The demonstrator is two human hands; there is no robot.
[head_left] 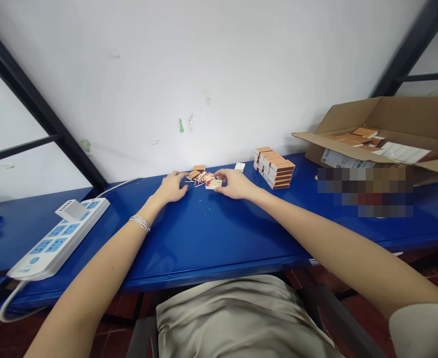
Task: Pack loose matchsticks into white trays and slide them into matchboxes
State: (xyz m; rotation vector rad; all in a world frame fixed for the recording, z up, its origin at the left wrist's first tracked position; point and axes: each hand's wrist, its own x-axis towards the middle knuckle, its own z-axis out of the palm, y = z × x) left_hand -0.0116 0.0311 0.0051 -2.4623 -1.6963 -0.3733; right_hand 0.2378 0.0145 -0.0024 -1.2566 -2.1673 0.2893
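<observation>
A small heap of loose matchsticks (203,177) lies on the blue table (211,233) near the wall. My left hand (172,187) rests on the table just left of the heap, fingers curled, fingertips near an orange matchbox (193,174). Another orange matchbox (199,168) lies behind the heap. My right hand (235,184) sits at the heap's right side, fingers pinched on a white matchbox tray (213,183) with matches in it. A silver bracelet (140,223) circles my left wrist.
Stacks of orange matchboxes (274,167) stand right of my right hand, with a small white box (239,167) behind. An open cardboard carton (383,136) holding more boxes sits at the far right. A white and blue power strip (60,236) lies at the left.
</observation>
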